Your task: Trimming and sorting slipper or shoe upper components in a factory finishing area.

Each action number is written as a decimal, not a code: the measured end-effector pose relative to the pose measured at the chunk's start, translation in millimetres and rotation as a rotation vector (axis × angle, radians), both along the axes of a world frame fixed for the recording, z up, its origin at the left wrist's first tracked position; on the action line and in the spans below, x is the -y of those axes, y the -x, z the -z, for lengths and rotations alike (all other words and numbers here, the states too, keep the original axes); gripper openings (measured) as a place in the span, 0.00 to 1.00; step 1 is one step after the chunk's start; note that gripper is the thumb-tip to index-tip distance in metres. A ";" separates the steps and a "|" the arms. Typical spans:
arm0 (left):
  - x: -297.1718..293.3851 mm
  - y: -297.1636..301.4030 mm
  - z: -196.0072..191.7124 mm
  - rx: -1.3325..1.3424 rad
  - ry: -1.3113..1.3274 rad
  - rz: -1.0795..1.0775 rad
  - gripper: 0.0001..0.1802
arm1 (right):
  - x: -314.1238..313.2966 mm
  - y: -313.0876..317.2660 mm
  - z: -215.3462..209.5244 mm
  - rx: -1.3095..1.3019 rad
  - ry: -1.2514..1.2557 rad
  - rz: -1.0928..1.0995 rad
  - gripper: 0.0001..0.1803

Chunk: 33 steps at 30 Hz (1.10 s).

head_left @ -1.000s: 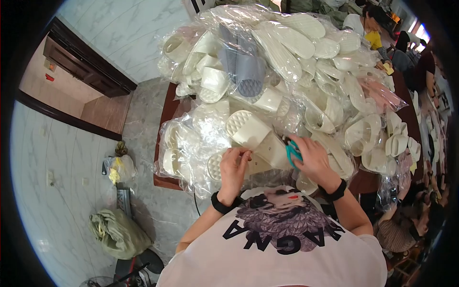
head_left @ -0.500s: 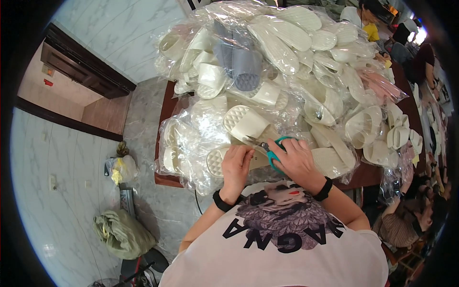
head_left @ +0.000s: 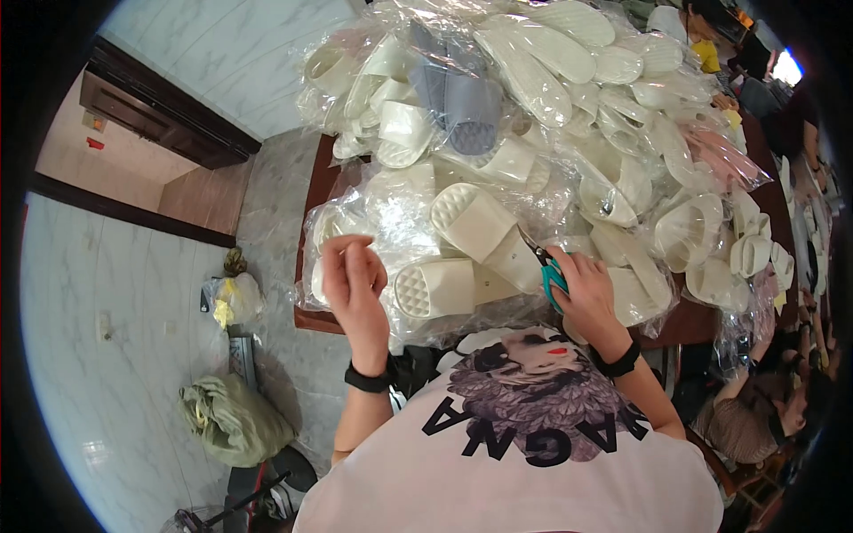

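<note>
My right hand (head_left: 586, 291) is closed round a pair of scissors (head_left: 553, 277) with teal handles; their dark blades point up and left, by a cream slide slipper (head_left: 469, 222). Below that lies another cream slipper (head_left: 435, 289), its textured sole facing up. Both rest on clear plastic bags of slippers. My left hand (head_left: 357, 298) is raised at the left, over the bagged slippers. Its fingers are bent in toward the thumb, and whatever they may pinch is too small to make out.
Bagged cream slippers (head_left: 542, 53) heap up across the dark red table (head_left: 322, 321), with a grey-blue pair (head_left: 471, 115) and a pink pair (head_left: 724, 155) among them. A green sack (head_left: 235, 422) stands on the floor at left. Other people (head_left: 746, 413) sit at right.
My left hand has left the lower slipper and moved left and up. My right hand, still holding the scissors, has shifted right and slightly down. The view has shifted slightly.
</note>
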<state>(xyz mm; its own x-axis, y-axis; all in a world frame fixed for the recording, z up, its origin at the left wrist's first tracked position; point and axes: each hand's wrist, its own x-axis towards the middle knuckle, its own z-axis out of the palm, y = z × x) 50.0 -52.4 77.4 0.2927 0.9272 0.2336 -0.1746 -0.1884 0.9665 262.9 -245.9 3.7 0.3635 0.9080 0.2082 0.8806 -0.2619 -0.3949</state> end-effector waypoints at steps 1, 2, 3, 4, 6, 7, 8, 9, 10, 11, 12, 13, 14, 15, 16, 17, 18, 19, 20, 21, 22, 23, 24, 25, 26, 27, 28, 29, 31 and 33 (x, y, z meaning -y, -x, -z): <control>-8.4 3.0 5.3 -0.186 -0.027 0.047 0.08 | 0.5 0.9 0.6 -0.012 0.040 0.003 0.32; -17.4 6.8 24.4 -0.293 -0.075 0.045 0.08 | -2.0 4.4 -3.2 -0.014 0.033 -0.016 0.32; -26.1 9.8 45.1 -0.398 -0.121 0.048 0.08 | -5.9 7.4 -8.6 0.001 0.014 -0.051 0.32; -25.3 9.2 52.2 -0.585 -0.237 0.012 0.07 | -8.9 10.0 -13.1 0.018 -0.001 -0.075 0.33; -20.6 1.8 64.8 -0.859 -0.396 0.011 0.09 | -15.3 13.8 -20.2 0.032 -0.011 -0.094 0.33; -18.4 -1.6 67.7 -0.858 -0.398 0.013 0.09 | -17.3 14.0 -22.1 0.049 -0.018 -0.111 0.32; -16.4 -4.2 69.7 -0.951 -0.440 0.060 0.10 | -18.5 14.7 -22.5 0.050 -0.018 -0.109 0.32; -14.7 -6.2 72.3 -1.042 -0.482 0.107 0.11 | -19.3 15.4 -22.5 0.053 -0.026 -0.116 0.32; -13.1 -8.1 73.3 -0.972 -0.506 0.110 0.13 | -20.8 15.3 -22.3 0.055 -0.036 -0.124 0.32; -9.0 -9.6 72.3 -0.969 -0.507 0.109 0.13 | -19.8 14.0 -21.6 0.057 -0.037 -0.124 0.32; -2.7 -11.5 69.4 -0.901 -0.530 0.147 0.14 | -16.5 11.7 -20.1 0.058 -0.019 -0.125 0.31; 3.7 -12.9 67.0 -0.832 -0.552 0.183 0.15 | -13.1 9.7 -18.4 0.059 -0.001 -0.127 0.30; 8.6 -12.8 75.4 -0.816 -0.625 0.266 0.18 | -8.6 7.3 -14.9 0.061 -0.001 -0.127 0.30; 18.8 -13.4 77.1 -0.814 -0.625 0.265 0.18 | -3.3 4.5 -10.4 -0.030 0.004 -0.142 0.29; 31.5 -15.3 78.9 -0.910 -0.649 0.354 0.18 | 1.2 2.3 -7.8 -0.122 0.010 -0.153 0.28; 42.2 -16.1 80.9 -1.006 -0.668 0.441 0.19 | 3.6 1.5 -9.5 -0.121 0.013 -0.155 0.28; 47.0 -16.5 89.7 -1.035 -0.640 0.490 0.21 | 5.9 0.6 -12.7 -0.162 0.077 -0.183 0.27; 50.6 -17.6 91.7 -1.032 -0.639 0.494 0.21 | 9.0 0.0 -14.5 -0.203 0.142 -0.206 0.26; 53.7 -18.5 93.0 -1.075 -0.645 0.478 0.20 | 10.4 -1.3 -12.9 -0.203 0.145 -0.203 0.26; 56.4 -19.4 94.6 -1.118 -0.650 0.460 0.18 | 10.7 -3.1 -9.4 -0.286 0.157 -0.241 0.26; 57.4 -19.9 101.4 -1.116 -0.651 0.461 0.18 | 11.5 -4.1 -5.5 -0.368 0.166 -0.278 0.25; 56.3 -20.8 111.4 -1.094 -0.630 0.449 0.18 | 11.9 -4.4 0.8 -0.366 0.165 -0.279 0.25; 56.6 -21.4 118.1 -1.072 -0.608 0.435 0.18 | 12.4 -4.1 8.5 -0.396 0.134 -0.296 0.25; 58.5 -24.6 118.9 -1.072 -0.610 0.434 0.18 | 12.0 -5.2 12.9 -0.427 0.103 -0.311 0.24; 61.2 -28.0 119.3 -1.135 -0.580 0.412 0.15 | 11.2 -6.9 13.2 -0.425 0.101 -0.313 0.24; 62.0 -29.9 119.5 -1.199 -0.550 0.390 0.13 | 9.9 -8.6 13.2 -0.451 0.130 -0.321 0.24; 62.1 -29.8 119.6 -1.200 -0.551 0.390 0.13 | 10.1 -9.9 13.4 -0.479 0.161 -0.327 0.24; 61.6 -29.2 119.7 -1.157 -0.563 0.357 0.11 | 9.4 -12.2 12.3 -0.480 0.159 -0.327 0.24; 59.3 -26.9 121.3 -1.115 -0.577 0.325 0.10 | 6.1 -18.0 8.7 -0.581 0.321 -0.359 0.25; 55.2 -23.1 124.4 -0.936 -0.651 0.311 0.07 | 2.2 -21.7 14.6 -0.647 0.330 -0.406 0.26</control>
<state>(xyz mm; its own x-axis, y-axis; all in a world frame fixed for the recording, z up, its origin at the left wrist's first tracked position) 73.1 -107.6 -47.0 0.7931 0.5714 0.2109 0.4254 -0.7674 0.4797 284.6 -248.1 -10.9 -0.0494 0.9721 -0.2295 0.5569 -0.1639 -0.8143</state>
